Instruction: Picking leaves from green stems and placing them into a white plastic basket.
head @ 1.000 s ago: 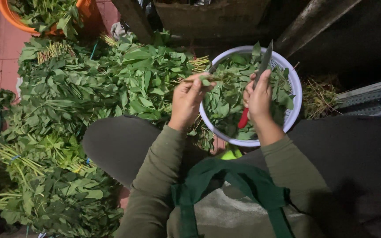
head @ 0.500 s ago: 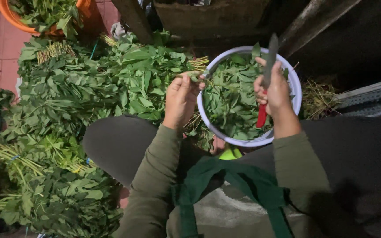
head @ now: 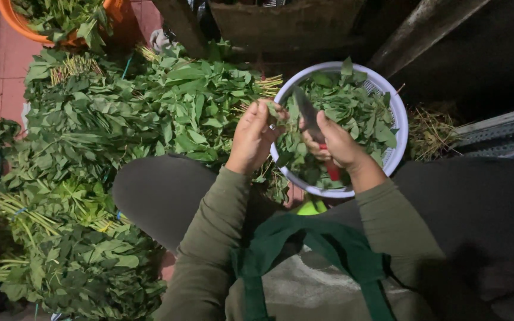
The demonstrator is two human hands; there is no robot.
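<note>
Gripped tight in the right hand [head: 337,142] is a red-handled knife [head: 310,122], while a leafy stem [head: 276,112] is pinched by the left hand [head: 251,138] above the white colander [head: 398,119], so cuts are best kept clear of fingers.

Dim scene, light from above, dark blurred edges

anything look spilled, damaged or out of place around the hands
Nothing stands out. The right hand grips a red-handled knife over the round white plastic colander of green leaves; the left hand pinches a leafy stem at its rim. Bundled leafy greens lie stacked alongside.
</note>
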